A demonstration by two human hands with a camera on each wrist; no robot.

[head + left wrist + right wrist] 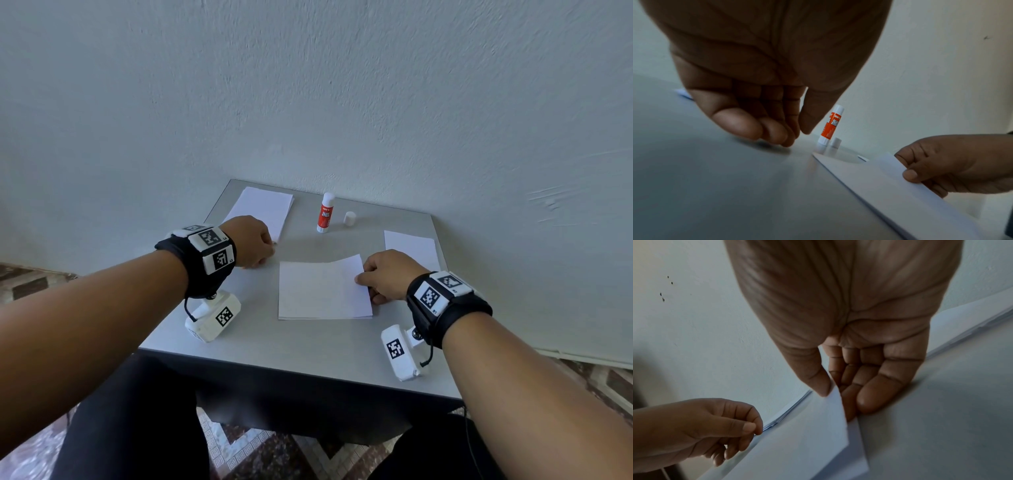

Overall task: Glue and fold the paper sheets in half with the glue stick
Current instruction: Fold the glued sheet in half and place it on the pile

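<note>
A white paper sheet (322, 291) lies in the middle of the grey table (274, 349). My right hand (364, 284) pinches its right edge, thumb on top and fingers beneath (836, 395), and lifts that edge slightly. A second layer of paper shows under the raised flap (859, 451). My left hand (267, 251) hovers just left of the sheet with its fingers curled and thumb against the forefinger (754, 430), holding nothing. The orange and white glue stick (325, 212) stands upright at the back of the table, its white cap (349, 218) beside it.
A stack of white sheets (263, 212) lies at the back left, right beside my left hand. More white paper (411, 248) lies at the right edge, behind my right hand. A plain wall rises directly behind the table. My legs sit below its near edge.
</note>
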